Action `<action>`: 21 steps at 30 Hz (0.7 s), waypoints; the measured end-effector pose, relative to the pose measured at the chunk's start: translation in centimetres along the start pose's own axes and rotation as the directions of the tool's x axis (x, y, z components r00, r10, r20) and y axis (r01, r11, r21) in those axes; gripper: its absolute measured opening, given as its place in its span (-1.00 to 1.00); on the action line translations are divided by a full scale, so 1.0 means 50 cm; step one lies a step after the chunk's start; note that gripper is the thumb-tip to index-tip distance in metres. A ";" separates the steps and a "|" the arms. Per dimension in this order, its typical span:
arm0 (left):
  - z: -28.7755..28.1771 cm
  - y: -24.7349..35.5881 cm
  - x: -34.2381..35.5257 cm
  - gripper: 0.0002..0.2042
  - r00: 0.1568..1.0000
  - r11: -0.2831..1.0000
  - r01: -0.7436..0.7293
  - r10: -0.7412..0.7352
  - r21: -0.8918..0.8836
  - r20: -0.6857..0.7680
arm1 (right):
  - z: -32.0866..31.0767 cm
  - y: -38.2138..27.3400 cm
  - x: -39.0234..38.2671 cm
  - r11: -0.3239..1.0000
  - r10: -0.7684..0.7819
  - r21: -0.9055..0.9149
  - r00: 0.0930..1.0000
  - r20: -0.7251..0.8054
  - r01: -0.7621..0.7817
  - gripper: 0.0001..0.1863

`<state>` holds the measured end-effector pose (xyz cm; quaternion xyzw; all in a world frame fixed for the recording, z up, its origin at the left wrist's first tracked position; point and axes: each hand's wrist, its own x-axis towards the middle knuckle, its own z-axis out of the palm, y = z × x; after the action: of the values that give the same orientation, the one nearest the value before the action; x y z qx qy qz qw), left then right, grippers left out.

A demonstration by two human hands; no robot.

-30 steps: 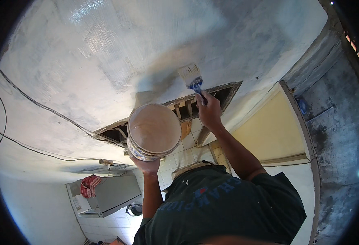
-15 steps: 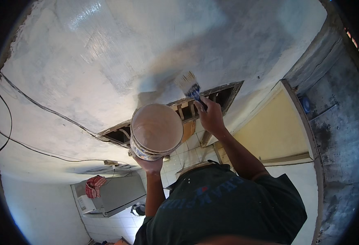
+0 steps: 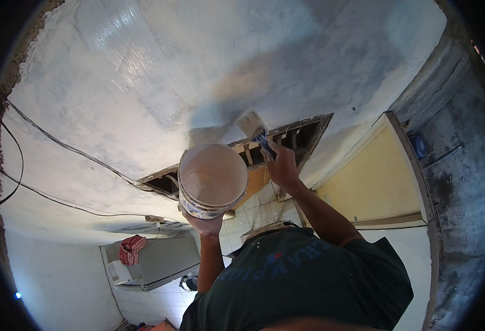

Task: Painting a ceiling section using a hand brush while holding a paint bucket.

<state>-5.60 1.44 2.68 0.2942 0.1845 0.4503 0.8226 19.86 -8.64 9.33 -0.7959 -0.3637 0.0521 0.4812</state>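
We face a broad, patchy white wall (image 3: 143, 105) that spreads beyond both our hands. A pale yellow panel (image 3: 375, 171) stands right of our right grip, and a boxy grey appliance (image 3: 168, 259) lies below and left of our left grip. A long slatted opening (image 3: 308, 135) runs between the hands, partly hidden by the bucket (image 3: 212, 175). Our left hand (image 3: 205, 223) holds that bucket from below, most of its fingers hidden, the open mouth facing us. A red checked cloth (image 3: 132, 249) hangs over the appliance. Our right hand (image 3: 283, 165) is wrapped around the handle of a paintbrush (image 3: 258, 131); its bristles point up and left from the grip, and we cannot tell whether they touch the wall.
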 end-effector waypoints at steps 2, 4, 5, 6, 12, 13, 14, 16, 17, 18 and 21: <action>0.009 0.003 0.006 -0.28 1.000 1.000 -0.001 0.001 0.024 -0.009 | 0.010 0.019 0.012 1.000 -0.019 0.016 0.999 -0.043 0.020 -0.70; 0.018 -0.003 -0.003 -0.29 1.000 0.999 -0.002 0.002 0.048 -0.010 | 0.025 0.053 0.017 0.981 0.188 -0.049 0.981 0.050 -0.185 -0.68; 0.025 -0.002 0.004 -0.30 1.000 0.998 -0.007 0.007 0.061 -0.008 | 0.043 0.092 0.005 0.982 0.186 -0.047 0.981 0.047 -0.184 -0.68; 0.033 -0.005 0.005 -0.30 1.000 0.997 -0.011 0.011 0.073 -0.001 | 0.061 0.153 -0.019 0.979 0.178 -0.105 0.983 0.034 -0.174 -0.68; 0.041 -0.013 -0.001 -0.32 0.999 0.989 -0.050 0.049 0.140 0.010 | -0.069 0.075 -0.012 0.994 0.107 -0.016 0.993 -0.050 -0.108 -0.69; 0.047 -0.017 0.004 -0.32 0.999 0.987 -0.052 0.050 0.149 0.015 | -0.121 0.013 0.011 0.997 0.068 0.056 0.989 -0.128 -0.061 -0.70; 0.071 -0.017 0.004 -0.33 1.000 0.995 0.022 -0.020 -0.093 0.022 | -0.172 -0.034 0.031 0.998 0.024 0.070 0.980 -0.195 -0.010 -0.71; 0.082 -0.033 0.009 -0.34 0.996 0.957 0.091 -0.085 -0.274 0.033 | -0.224 -0.051 0.080 0.996 -0.015 0.075 0.961 -0.276 0.037 -0.72; 0.088 -0.040 0.013 -0.32 0.989 0.884 0.145 -0.142 -0.445 0.040 | -0.240 -0.039 0.109 0.993 -0.119 -0.035 0.919 -0.376 0.114 -0.73; 0.096 -0.046 0.014 -0.32 0.987 0.883 0.158 -0.152 -0.443 0.050 | -0.252 -0.025 0.127 0.972 -0.229 -0.153 0.860 -0.457 0.178 -0.73; 0.114 -0.078 0.025 -0.27 0.895 0.584 -0.429 0.172 0.689 0.411 | -0.226 0.100 0.146 0.967 -0.020 -0.245 0.939 -0.343 -0.068 -0.70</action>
<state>0.75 -0.94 4.42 0.7058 0.1768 0.4129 0.5479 32.70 -13.63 13.26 -0.8520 -0.2682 -0.1283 0.4310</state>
